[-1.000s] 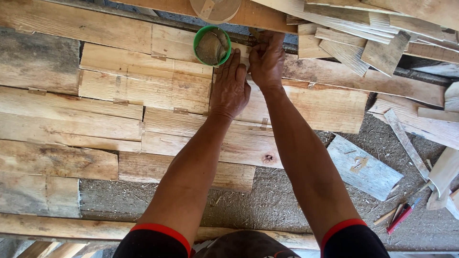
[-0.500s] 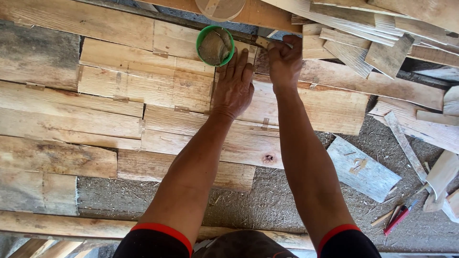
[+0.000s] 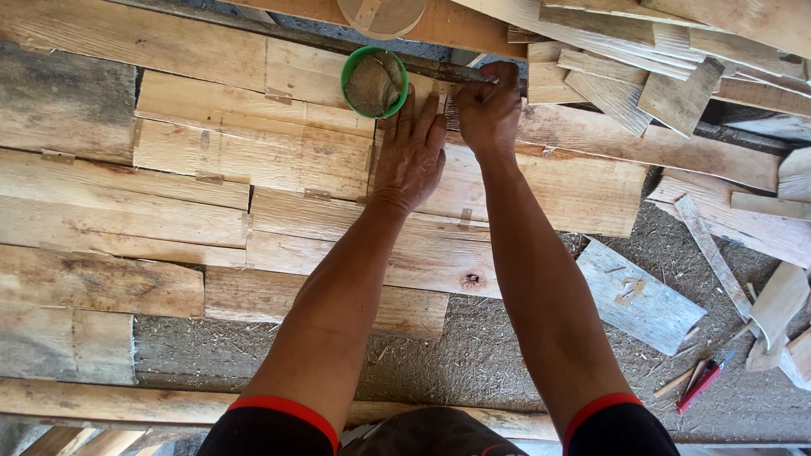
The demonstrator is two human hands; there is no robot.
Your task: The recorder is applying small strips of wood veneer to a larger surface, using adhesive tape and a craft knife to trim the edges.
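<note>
- Right hand (image 3: pixel 488 108): closed in a fist at the far edge of the planks (image 3: pixel 253 186), pinching something thin between thumb and fingers; what it held could not be told for certain (a dark sliver showed at the knuckles, and a small ridged piece just left of the thumb).
- Change over the last second: the right hand had moved up and to the right, from beside the left hand to the dark rail (image 3: pixel 304 38) behind the planks. I judge that the work had shifted to that far edge.
- Left hand (image 3: pixel 411 152): flat and open, palm down on a plank, fingers spread and pointing away; it held nothing and had stayed in nearly the same place, apparently pressing the board down.
- Relation of the two: left fingertips lay just beside the right fist, nearly touching, with the ridged piece between them.
- Green cup (image 3: pixel 374 81): stood upright on the planks just left of the left fingertips, filled with grey-brown matter (contents unclear).
- Outward: loose offcuts (image 3: pixel 639 297) lay on the gritty ground to the right; a red pencil (image 3: pixel 699 387) lay well apart, near the right elbow.
</note>
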